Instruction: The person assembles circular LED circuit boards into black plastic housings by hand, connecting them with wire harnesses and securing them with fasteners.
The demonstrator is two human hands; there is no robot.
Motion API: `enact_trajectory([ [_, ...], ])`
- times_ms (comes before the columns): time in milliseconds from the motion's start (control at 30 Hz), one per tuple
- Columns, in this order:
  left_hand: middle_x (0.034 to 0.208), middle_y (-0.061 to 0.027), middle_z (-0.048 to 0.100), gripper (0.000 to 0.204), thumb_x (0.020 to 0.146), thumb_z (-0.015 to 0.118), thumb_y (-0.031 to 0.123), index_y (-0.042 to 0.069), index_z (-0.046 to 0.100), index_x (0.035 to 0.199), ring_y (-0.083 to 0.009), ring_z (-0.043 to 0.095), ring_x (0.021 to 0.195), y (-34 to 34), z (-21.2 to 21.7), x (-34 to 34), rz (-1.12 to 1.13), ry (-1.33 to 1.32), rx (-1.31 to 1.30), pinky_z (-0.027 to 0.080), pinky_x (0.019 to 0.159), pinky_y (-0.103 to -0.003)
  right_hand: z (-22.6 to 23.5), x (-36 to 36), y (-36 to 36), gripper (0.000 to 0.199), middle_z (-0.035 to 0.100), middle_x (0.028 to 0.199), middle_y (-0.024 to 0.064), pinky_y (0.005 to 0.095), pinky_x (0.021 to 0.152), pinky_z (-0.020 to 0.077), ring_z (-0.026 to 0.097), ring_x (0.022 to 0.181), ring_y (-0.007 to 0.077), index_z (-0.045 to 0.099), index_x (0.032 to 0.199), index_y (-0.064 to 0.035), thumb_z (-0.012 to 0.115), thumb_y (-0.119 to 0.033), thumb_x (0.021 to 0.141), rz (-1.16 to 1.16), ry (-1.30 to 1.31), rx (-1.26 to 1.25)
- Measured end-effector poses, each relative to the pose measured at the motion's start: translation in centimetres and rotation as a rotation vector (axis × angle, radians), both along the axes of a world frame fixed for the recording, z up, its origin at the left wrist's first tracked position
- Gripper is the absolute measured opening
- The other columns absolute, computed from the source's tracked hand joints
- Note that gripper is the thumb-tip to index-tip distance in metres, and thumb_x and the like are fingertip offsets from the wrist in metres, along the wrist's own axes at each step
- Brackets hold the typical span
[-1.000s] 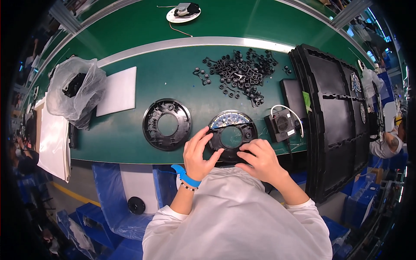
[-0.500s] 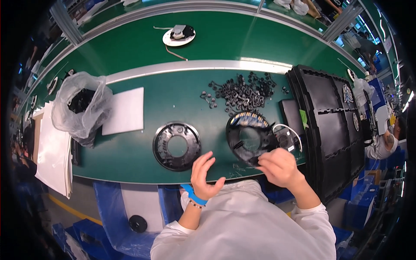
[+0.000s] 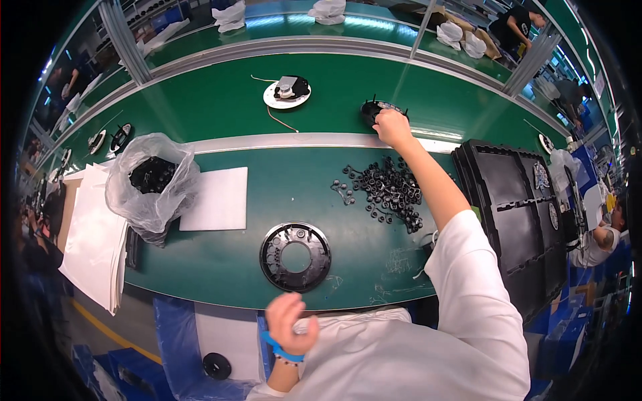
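My right hand (image 3: 393, 128) reaches far across the bench with its fingers closed on a black round plastic housing (image 3: 370, 112), at the green strip beyond the metal rail. Thin prongs stand up from that housing, and my hand hides part of it. Near the front edge of the bench my left hand (image 3: 291, 324) holds nothing; its fingers are apart and a little blurred. A blue band circles that wrist. Just beyond it a second black ring-shaped housing (image 3: 266, 266) lies on the bench. A pile of small black parts (image 3: 384, 190) lies below my right forearm.
A clear bag of black parts (image 3: 152, 175) stands at the left beside a white foam sheet (image 3: 224, 199) and stacked white sheets (image 3: 93, 240). Black trays (image 3: 508, 200) stand at the right. On the far strip lies a white disc with a device (image 3: 287, 93). Co-workers are farther off.
My right hand has carried the black housing from the near bench over the small parts to the far strip. My left hand has moved slightly left, toward me. The view has shifted.
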State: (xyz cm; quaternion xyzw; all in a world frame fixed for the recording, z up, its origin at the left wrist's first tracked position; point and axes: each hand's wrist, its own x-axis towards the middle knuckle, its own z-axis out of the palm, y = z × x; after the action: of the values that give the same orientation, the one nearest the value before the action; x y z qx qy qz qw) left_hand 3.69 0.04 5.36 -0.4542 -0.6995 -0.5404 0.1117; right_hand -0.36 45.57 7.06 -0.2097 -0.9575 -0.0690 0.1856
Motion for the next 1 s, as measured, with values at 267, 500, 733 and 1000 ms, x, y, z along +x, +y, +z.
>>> enact_trajectory([
  [267, 0.12, -0.0153, 0.047, 0.033, 0.06, 0.072, 0.01, 0.007, 0.059, 0.09, -0.0356, 0.04, 0.113, 2.1, -0.5, -2.7, 0.113, -0.003, -0.389, 0.031, 0.093, -0.043, 3.3, 4.0, -4.0, 0.021, 0.061, 0.085, 0.0129, 0.0392, 0.072, 0.0477, 0.059, 0.081, 0.0306, 0.065, 0.082, -0.0056, 0.066, -0.022, 0.069, 0.142, 0.016, -0.289],
  [500, 0.109, -0.0077, 0.054, 0.02, 0.057, 0.073, 0.009, 0.01, 0.061, 0.074, -0.029, 0.049, 0.104, 4.7, -0.9, 0.4, 0.005, 0.003, -0.334, 0.036, 0.084, -0.038, 3.8, 7.8, -10.3, 0.047, 0.053, 0.108, 0.0104, 0.0371, 0.084, 0.044, 0.052, 0.099, 0.0281, 0.057, 0.102, -0.0033, 0.074, -0.023, 0.063, 0.216, -0.226, -0.399],
  [733, 0.109, -0.0062, 0.055, 0.02, 0.057, 0.073, 0.011, 0.011, 0.061, 0.073, -0.0267, 0.05, 0.103, 5.6, -1.2, 2.0, 0.031, 0.037, -0.294, 0.039, 0.078, -0.035, 3.3, 5.3, -10.8, 0.046, 0.05, 0.103, 0.0115, 0.0385, 0.079, 0.0448, 0.054, 0.093, 0.0291, 0.058, 0.1, -0.0049, 0.072, -0.031, 0.065, 0.25, -0.121, -0.433],
  [1000, 0.109, -0.0063, 0.055, 0.02, 0.057, 0.073, 0.012, 0.011, 0.061, 0.073, -0.0261, 0.051, 0.103, 5.6, -1.1, 1.9, 0.023, 0.039, -0.295, 0.039, 0.076, -0.034, 0.9, 2.2, -14.3, 0.018, 0.056, 0.08, 0.0108, 0.0388, 0.065, 0.0467, 0.057, 0.077, 0.0298, 0.059, 0.067, -0.0051, 0.069, -0.019, 0.064, 0.253, -0.19, -0.337],
])
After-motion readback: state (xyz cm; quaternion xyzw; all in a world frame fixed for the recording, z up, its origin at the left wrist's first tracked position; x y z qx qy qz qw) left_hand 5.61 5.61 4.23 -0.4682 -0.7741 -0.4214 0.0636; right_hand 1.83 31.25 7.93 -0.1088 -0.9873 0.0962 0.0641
